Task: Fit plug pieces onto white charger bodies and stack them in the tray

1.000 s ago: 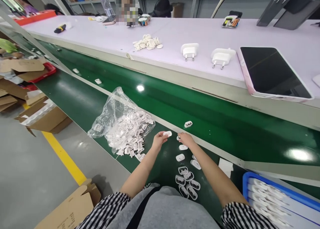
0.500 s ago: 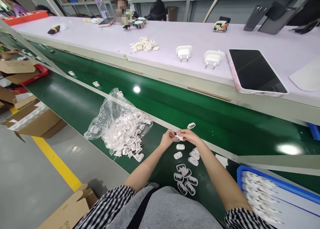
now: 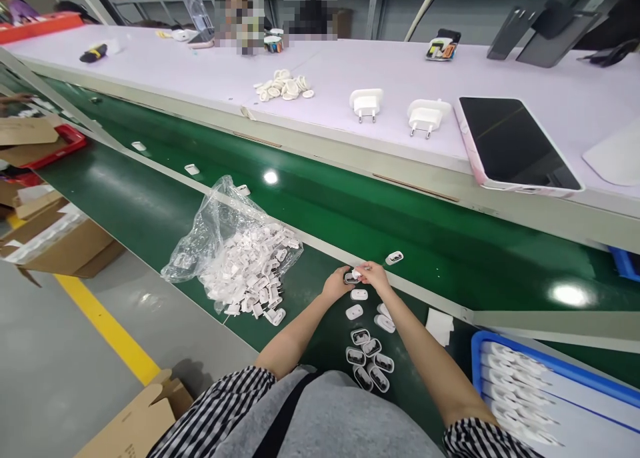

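Observation:
My left hand (image 3: 336, 285) is closed on the side of a white charger housing (image 3: 351, 279) with a dark inside. Pinched in the fingers of my right hand (image 3: 374, 276) is a small white plastic piece (image 3: 356, 273), held right over that housing; whether the two touch I cannot tell. Just below my hands lie white oval charger parts (image 3: 355, 312), face up. Closer to my body sit several open housings (image 3: 372, 347) with dark insides. Left of my hands, a heap of white plug parts (image 3: 245, 271) spills from a clear plastic bag (image 3: 200, 235).
Beyond the metal rail runs a green conveyor belt (image 3: 320, 208) carrying another housing (image 3: 395, 258). A blue-rimmed tray (image 3: 477, 351) of white pieces stands at right. On the raised shelf are plug adapters (image 3: 367, 105), a phone (image 3: 520, 145) and white oval pieces (image 3: 284, 86). Cardboard boxes (image 3: 95, 251) stand left.
The housing in my left hand has come into view, and my right hand has tilted up with the white piece above it. The housing on the belt has shifted right.

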{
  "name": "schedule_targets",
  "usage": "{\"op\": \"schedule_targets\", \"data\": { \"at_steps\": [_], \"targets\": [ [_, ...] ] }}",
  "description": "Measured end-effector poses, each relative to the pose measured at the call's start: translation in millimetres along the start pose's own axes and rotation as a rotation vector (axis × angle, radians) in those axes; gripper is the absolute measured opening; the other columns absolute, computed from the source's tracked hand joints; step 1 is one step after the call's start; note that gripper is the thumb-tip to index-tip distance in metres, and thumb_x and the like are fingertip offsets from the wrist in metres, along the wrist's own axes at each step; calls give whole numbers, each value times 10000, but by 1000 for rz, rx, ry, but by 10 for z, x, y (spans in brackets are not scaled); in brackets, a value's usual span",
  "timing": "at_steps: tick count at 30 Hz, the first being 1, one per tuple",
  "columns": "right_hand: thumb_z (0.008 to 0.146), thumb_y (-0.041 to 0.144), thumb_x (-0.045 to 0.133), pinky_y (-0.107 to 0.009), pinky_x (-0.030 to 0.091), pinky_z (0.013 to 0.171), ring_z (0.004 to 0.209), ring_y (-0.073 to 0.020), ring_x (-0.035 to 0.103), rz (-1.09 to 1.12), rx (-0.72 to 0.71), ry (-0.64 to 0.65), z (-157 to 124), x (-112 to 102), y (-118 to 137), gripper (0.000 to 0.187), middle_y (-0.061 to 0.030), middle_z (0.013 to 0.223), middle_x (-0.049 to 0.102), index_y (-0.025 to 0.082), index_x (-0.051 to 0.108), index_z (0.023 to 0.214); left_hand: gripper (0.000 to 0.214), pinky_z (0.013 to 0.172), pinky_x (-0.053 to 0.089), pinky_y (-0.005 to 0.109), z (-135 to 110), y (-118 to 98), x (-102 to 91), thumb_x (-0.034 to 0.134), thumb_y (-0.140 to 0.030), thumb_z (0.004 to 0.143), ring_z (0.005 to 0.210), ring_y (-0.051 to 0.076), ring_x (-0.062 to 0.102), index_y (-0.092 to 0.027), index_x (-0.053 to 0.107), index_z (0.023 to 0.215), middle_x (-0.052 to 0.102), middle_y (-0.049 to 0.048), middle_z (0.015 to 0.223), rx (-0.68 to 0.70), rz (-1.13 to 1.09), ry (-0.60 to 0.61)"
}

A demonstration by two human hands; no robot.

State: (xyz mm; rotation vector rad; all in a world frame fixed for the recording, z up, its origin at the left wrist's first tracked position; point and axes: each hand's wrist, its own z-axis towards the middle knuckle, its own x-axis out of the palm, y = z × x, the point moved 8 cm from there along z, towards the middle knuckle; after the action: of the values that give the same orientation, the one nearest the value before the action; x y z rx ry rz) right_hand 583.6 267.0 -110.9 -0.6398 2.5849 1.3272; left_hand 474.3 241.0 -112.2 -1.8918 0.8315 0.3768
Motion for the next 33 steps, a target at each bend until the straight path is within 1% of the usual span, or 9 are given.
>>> {"op": "schedule_targets", "data": {
  "at_steps": [2, 4, 6, 9, 13, 17, 21, 26, 33],
  "targets": [
    [700, 294, 480, -230, 450, 483, 547, -140, 568, -83, -11, -4, 4, 45, -6, 156, -28, 599, 576, 149, 507, 752, 493, 669, 408, 230, 15, -19, 23, 590, -213, 582, 790, 155, 531, -185, 458, 1057, 534, 44, 1003, 24, 42, 4],
    [687, 291, 496, -236, 435, 505, 579, -151, 567, -171, -35, 13, 6, 78, 22, 170, -30, 626, 585, 150, 522, 778, 412, 662, 402, 228, 25, -8, 30, 562, -259, 622, 783, 158, 534, -197, 486, 1022, 566, 33, 929, 11, 66, -2],
    [641, 250, 551, -231, 416, 536, 628, -159, 563, -359, -121, 91, -6, 137, 101, 200, -19, 652, 591, 158, 532, 817, 359, 655, 397, 221, 27, 20, 33, 538, -282, 649, 761, 152, 540, -199, 500, 996, 586, 26, 859, -11, 70, -7],
    [635, 170, 549, -232, 386, 608, 733, -168, 546, -638, -257, 186, -59, 189, 192, 215, -25, 738, 594, 173, 539, 850, 428, 656, 395, 212, 20, 67, 54, 554, -261, 639, 724, 138, 545, -203, 458, 1052, 594, 11, 802, -18, 63, 0],
    [722, 170, 443, -248, 360, 649, 825, -183, 519, -783, -318, 171, -124, 170, 203, 149, -76, 915, 550, 168, 546, 829, 460, 655, 398, 199, 5, 99, 105, 548, -228, 638, 709, 126, 544, -181, 431, 1081, 588, 1, 729, 16, 56, 27],
    [757, 168, 384, -241, 357, 615, 818, -176, 521, -1005, -417, 173, -188, 220, 188, 193, -90, 973, 524, 155, 509, 903, 389, 654, 400, 195, -4, 77, 116, 520, -204, 649, 706, 119, 534, -183, 472, 1034, 580, 14, 810, 56, 95, 11],
    [773, 178, 364, -233, 354, 616, 806, -166, 525, -1011, -460, 200, -215, 208, 166, 181, -58, 911, 562, 170, 499, 893, 303, 683, 399, 200, -16, 37, 125, 459, -187, 690, 726, 112, 532, -192, 508, 989, 562, 18, 921, 85, 136, -8],
    [786, 188, 350, -244, 356, 607, 809, -181, 528, -1007, -507, 185, -237, 221, 158, 183, -62, 925, 567, 164, 493, 897, 362, 734, 396, 217, -41, 1, 116, 450, -207, 706, 803, 132, 531, -165, 459, 1066, 556, 39, 971, 117, 182, -33],
    [773, 168, 372, -240, 362, 614, 806, -178, 532, -967, -489, 230, -180, 226, 153, 165, -66, 905, 580, 158, 496, 881, 319, 754, 390, 218, 1, -64, 136, 460, -228, 719, 878, 148, 512, -166, 477, 1031, 555, 34, 972, 168, 283, 43]
  ]
}}
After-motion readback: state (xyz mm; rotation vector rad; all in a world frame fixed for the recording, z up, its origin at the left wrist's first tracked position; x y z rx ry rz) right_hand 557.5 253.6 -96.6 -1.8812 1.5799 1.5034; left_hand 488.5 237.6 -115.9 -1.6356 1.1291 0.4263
